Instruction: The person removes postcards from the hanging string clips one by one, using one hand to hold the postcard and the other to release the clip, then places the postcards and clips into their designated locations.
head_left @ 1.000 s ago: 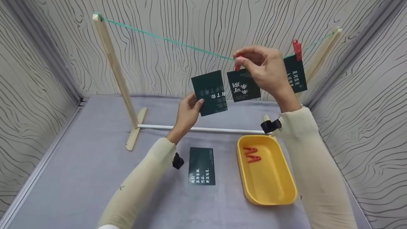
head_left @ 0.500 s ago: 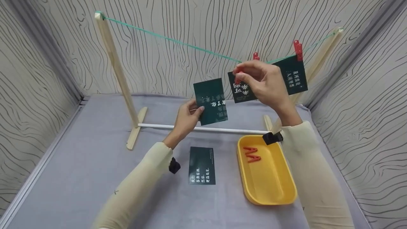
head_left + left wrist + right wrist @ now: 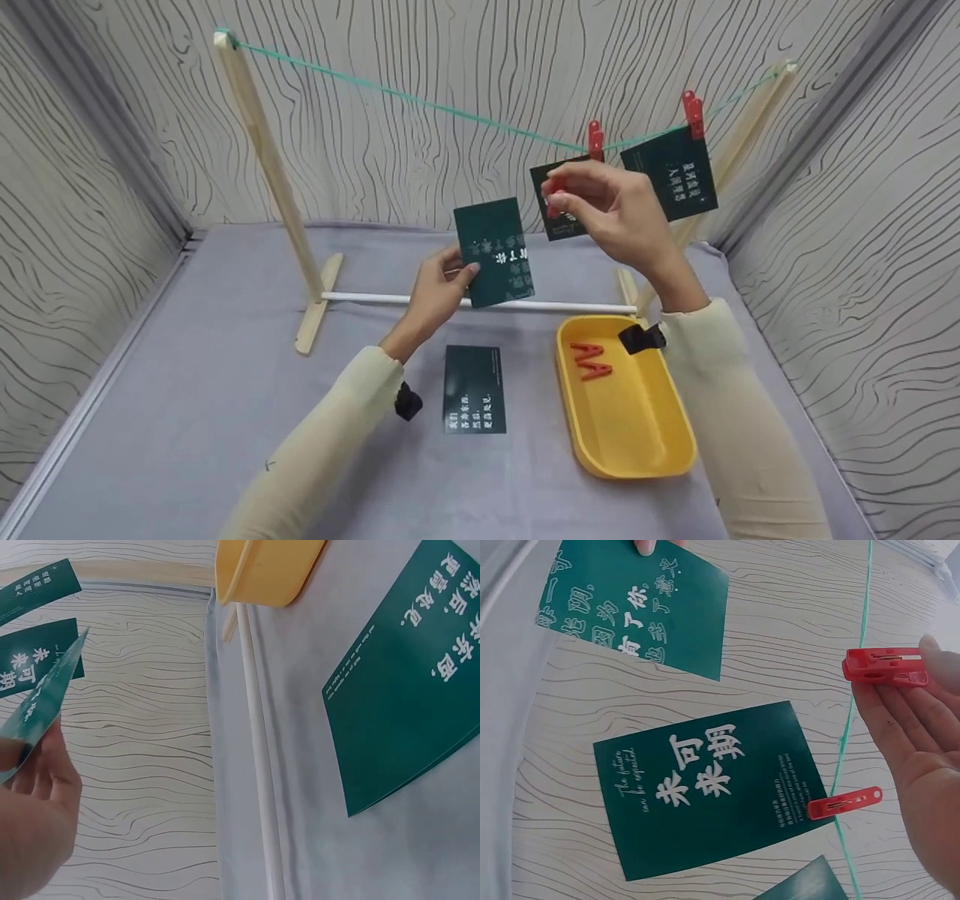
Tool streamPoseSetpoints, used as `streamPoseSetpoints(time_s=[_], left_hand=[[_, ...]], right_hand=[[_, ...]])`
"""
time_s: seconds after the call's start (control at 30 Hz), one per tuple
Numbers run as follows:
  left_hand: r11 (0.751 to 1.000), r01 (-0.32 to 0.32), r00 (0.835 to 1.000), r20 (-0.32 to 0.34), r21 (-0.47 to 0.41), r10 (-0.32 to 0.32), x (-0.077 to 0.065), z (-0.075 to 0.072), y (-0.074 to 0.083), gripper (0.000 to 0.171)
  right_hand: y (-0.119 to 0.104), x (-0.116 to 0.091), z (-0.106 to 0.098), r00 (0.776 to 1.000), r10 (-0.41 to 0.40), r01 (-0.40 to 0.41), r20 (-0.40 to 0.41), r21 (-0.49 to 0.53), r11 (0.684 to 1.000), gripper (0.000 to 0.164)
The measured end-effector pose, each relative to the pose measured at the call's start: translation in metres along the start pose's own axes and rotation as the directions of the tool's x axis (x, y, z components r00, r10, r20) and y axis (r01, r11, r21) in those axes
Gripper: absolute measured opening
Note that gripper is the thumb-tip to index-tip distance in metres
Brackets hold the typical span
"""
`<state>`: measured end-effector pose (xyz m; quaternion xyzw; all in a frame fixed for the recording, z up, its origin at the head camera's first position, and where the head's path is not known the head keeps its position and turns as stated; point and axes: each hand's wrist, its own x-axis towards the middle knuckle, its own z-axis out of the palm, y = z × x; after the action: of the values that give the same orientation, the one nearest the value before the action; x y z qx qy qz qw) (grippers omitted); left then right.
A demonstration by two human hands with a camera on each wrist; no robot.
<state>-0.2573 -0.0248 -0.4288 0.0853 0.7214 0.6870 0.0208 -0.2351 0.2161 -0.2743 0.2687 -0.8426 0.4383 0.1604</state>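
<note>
In the head view my left hand (image 3: 436, 285) holds a dark green printed card (image 3: 495, 251) at its lower left edge, thumb in front. My right hand (image 3: 626, 217) pinches a red clothespin (image 3: 885, 666) between thumb and fingers; in the right wrist view it lies across the green string (image 3: 867, 607). Below the string hangs a second card (image 3: 712, 795), held by a red clothespin (image 3: 845, 802) at one corner. Farther right, another card (image 3: 671, 176) hangs from its own red clothespin (image 3: 694, 116). My right hand partly hides the middle card in the head view.
Wooden posts (image 3: 259, 150) joined by a white rod (image 3: 375, 298) hold up the sagging string. Green cards (image 3: 405, 705) lie on the grey cloth (image 3: 187, 375). A yellow tray (image 3: 630, 471) at right contains two red clothespins (image 3: 592, 361). Wood-grain patterned panels (image 3: 412, 45) stand behind.
My right hand has come down from the string with its clothespin, uncovering the clothespin on the middle card. My left hand and its card have also lowered a little.
</note>
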Motion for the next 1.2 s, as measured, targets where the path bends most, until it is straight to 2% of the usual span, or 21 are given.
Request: streamPoseSetpoints(time_s=[0.3,0.57,0.73,0.97,1.2], left_hand=[[0.998,0.051,0.998,0.031,0.025,-0.052,-0.011,-0.001,-0.007,0.031],[0.999,0.044,0.998,0.048,0.018,-0.044,-0.017,-0.002,-0.017,0.029],[0.997,0.074,0.996,0.041,0.034,-0.075,-0.018,-0.002,-0.022,0.028],[0.997,0.073,0.996,0.052,0.030,-0.074,-0.019,-0.001,-0.028,0.027],[0.995,0.097,0.993,0.070,0.027,-0.098,-0.026,-0.002,-0.038,0.028]], right_hand=[[0.026,-0.027,0.011,0.989,0.134,-0.137,0.064,0.057,0.989,0.032],[0.042,-0.048,0.017,0.964,0.246,-0.253,0.103,0.064,0.965,0.037],[0.050,-0.056,0.021,0.954,0.275,-0.281,0.123,0.034,0.959,0.039],[0.056,-0.062,0.025,0.947,0.293,-0.298,0.131,0.020,0.954,0.041],[0.063,-0.072,0.030,0.917,0.366,-0.371,0.159,0.001,0.929,0.041]])
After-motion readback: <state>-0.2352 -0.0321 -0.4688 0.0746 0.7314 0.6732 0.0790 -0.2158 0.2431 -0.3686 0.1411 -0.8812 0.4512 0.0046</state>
